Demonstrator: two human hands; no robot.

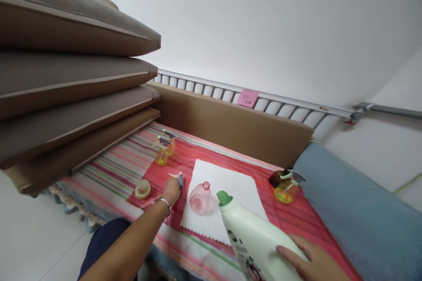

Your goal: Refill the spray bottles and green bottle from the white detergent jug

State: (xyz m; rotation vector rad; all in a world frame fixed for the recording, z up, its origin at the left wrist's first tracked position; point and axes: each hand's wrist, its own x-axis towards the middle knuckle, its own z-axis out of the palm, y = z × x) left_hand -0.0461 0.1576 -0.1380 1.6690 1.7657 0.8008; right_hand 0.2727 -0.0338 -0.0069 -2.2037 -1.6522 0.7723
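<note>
My left hand (171, 191) is closed on a spray-trigger head (178, 178) resting on the red striped cloth (283, 219); a bracelet circles that wrist. Just to its right a small pink bottle (199, 198) with no top stands upright on a white cloth (227, 189). My right hand (311, 261) grips a large white detergent bottle (255, 239) with a green cap (224, 197), tilted so the cap points toward the pink bottle.
A round tan lid (143, 189) lies left of my left hand. Two orange spray bottles (164, 148) stand at the back left. A yellow spray bottle (286, 189) and a brown bottle (277, 177) lie at the right. Stacked cushions (66, 92) loom left; a blue cover (356, 215) lies right.
</note>
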